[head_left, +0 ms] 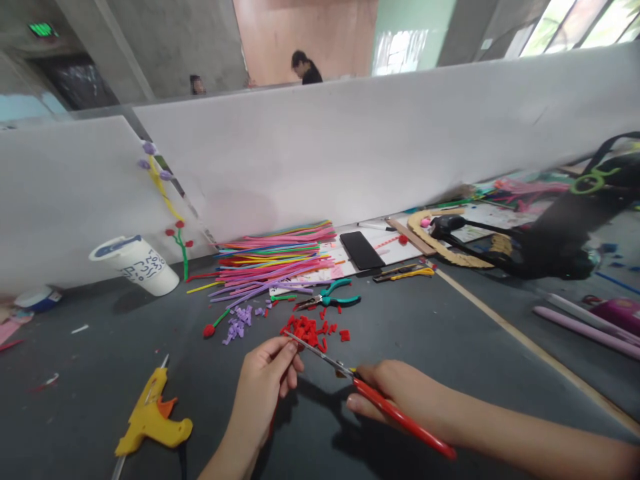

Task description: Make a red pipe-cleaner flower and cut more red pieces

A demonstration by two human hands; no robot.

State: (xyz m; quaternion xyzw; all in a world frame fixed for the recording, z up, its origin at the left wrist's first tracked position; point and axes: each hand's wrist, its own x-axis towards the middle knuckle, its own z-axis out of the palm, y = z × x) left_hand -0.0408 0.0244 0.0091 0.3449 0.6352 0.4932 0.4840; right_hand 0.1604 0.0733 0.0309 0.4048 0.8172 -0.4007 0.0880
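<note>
My left hand [273, 367] is closed in a pinch by the tips of the scissors. A bit of red pipe cleaner [273, 421] shows below that hand; the rest is hidden by the fingers. My right hand [383, 390] grips the scissors [400, 415], which have long red handles and thin metal blades reaching to the left fingertips. Just beyond the blades lies a pile of short red cut pieces [305, 330]. Beside it are purple cut pieces [239, 323] and pliers [330, 297] with teal handles.
A yellow glue gun [150, 417] lies at front left. A white cup [137, 267] leans near the partition [325, 160]. Behind the pliers are many coloured pipe cleaners [275, 257], a phone [361, 251] and a yellow cutter knife [405, 273]. A black stand [545, 233] is at right.
</note>
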